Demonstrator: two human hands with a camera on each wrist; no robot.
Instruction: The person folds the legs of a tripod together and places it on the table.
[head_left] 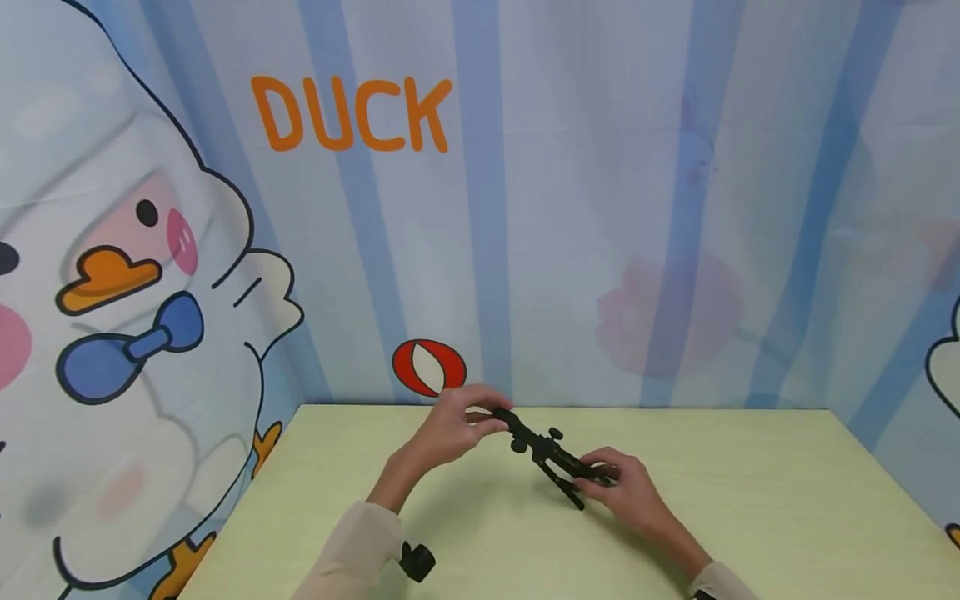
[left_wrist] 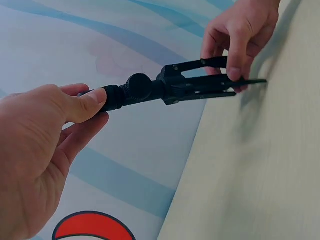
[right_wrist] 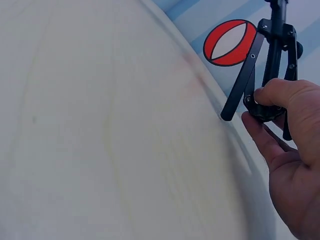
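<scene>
Between my two hands, a small black tripod is held at a slant above the table. My left hand pinches its upper end between thumb and fingers. Lower down and to the right, my right hand grips the leg end. One leg stands out from the centre column in the right wrist view, where my right thumb and fingers pinch the column's bottom. Round knobs stick out near the top of the tripod. My right fingers hide part of the legs.
The pale yellow table stretches below both hands. Behind it hangs a blue and white striped cloth with a printed duck and orange letters. A black device sits at my left sleeve.
</scene>
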